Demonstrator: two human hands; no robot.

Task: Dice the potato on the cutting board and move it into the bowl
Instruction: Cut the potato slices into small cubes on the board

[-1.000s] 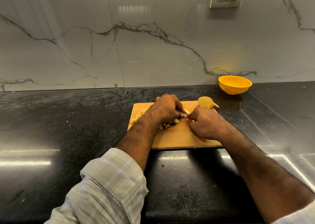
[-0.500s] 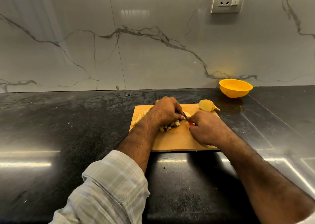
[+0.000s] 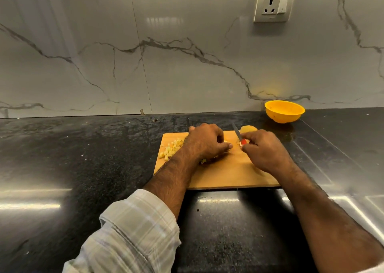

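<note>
**Knife raised over half-diced potato on kitchen board**

A person works at a wooden cutting board (image 3: 224, 175) set on a dark stone counter (image 3: 62, 168). The right hand (image 3: 264, 152) is curled tight around a red-handled knife (image 3: 239, 136), its narrow blade angled up toward 11 o'clock, the tip clear of the board. The left hand (image 3: 207, 142), fingers bent and thumb pointing toward 3 o'clock, rests on the board over a potato piece (image 3: 226, 141); only a pale sliver of that piece shows, so whether the fingers pinch it cannot be told. A pile of potato cubes (image 3: 171, 149) lies on the board at 9 o'clock from the left hand, with a few more cubes just under the wrist. An uncut potato half (image 3: 248, 129) sits at the board's far edge, at 12 o'clock from the right hand. The yellow bowl (image 3: 284, 111) stands on the counter off the board, at 1 o'clock, against the marble wall (image 3: 187, 64). A plaid sleeve (image 3: 128, 231) covers the left forearm.
</note>
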